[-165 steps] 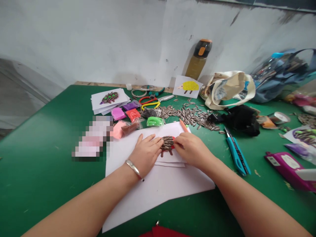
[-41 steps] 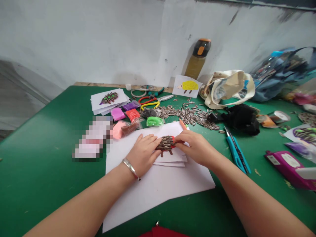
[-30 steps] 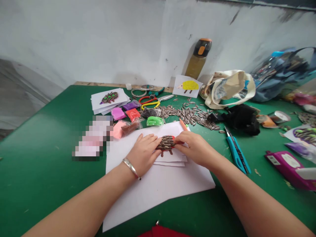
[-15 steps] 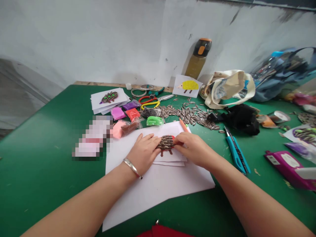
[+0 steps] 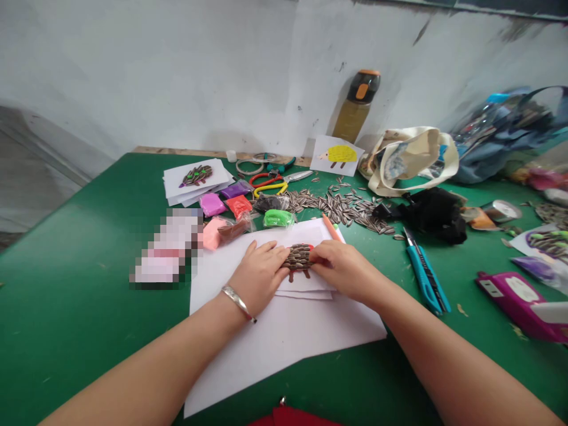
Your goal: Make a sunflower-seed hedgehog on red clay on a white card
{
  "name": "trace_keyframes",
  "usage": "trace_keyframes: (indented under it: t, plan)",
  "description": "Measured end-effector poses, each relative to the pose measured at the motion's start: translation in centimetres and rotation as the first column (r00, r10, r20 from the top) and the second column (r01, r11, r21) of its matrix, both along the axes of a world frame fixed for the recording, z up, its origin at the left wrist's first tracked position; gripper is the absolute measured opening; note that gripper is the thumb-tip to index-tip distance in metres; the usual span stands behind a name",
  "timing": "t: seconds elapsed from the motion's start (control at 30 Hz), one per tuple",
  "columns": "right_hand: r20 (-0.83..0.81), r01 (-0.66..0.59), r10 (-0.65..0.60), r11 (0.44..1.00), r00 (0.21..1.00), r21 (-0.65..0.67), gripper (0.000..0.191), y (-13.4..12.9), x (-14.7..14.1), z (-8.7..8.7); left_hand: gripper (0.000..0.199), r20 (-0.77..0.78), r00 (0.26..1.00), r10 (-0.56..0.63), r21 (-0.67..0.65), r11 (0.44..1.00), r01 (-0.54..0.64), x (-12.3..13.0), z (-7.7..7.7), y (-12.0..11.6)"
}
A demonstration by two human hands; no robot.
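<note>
My left hand (image 5: 261, 271), a silver bangle on its wrist, lies flat with fingers stretched across the left part of a small white card. On that card is a hedgehog picture (image 5: 298, 258), its body covered in rows of sunflower seeds, with red clay at the upper right edge and brown legs below. At the picture's right end, my right hand (image 5: 339, 263) has thumb and fingers pinched together against the seeds. Whatever is between those fingertips is hidden. Beneath the card are more cards and a large white sheet (image 5: 284, 340).
Loose sunflower seeds (image 5: 341, 207) are scattered behind the sheet, near scissors (image 5: 270, 188) and bagged clay, including a green pack (image 5: 278, 218). A teal utility knife (image 5: 426, 275) with its blade out lies to the right. Further back stand a bottle (image 5: 355, 106) and a cream bag (image 5: 410, 160).
My right hand has shifted slightly left, its fingertips now further in over the right end of the seeds. The left hand stays in place.
</note>
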State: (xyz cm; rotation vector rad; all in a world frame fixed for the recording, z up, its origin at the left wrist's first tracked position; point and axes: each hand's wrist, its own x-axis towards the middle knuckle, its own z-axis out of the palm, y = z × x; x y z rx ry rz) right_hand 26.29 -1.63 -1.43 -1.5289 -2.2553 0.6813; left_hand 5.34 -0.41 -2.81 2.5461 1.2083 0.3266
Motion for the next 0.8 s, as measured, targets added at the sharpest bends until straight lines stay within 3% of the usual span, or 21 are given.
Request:
trace_keyframes:
  t: [0.2,0.47,0.67,0.8]
  plan:
    - [0.077,0.074,-0.072,0.997,0.994,-0.019,0.012,-0.2,0.77,0.7,0.032,0.003,1.0,-0.001,0.023,1.0,0.001,-0.14,-0.25,0.03]
    - [0.109,0.0,0.0,1.0,0.994,-0.003,0.02,-0.06,0.17,0.19,0.033,-0.005,1.0,0.003,-0.007,1.0,-0.003,-0.14,-0.19,0.0]
    - [0.124,0.055,-0.053,0.998,0.991,-0.012,0.016,-0.07,0.81,0.3,0.032,0.003,1.0,-0.004,0.014,1.0,0.004,-0.16,-0.25,0.05]
    - [0.141,0.013,-0.011,1.0,0.99,-0.013,0.016,-0.04,0.77,0.2,0.031,0.01,1.0,-0.004,0.004,1.0,0.004,-0.16,-0.25,0.04]
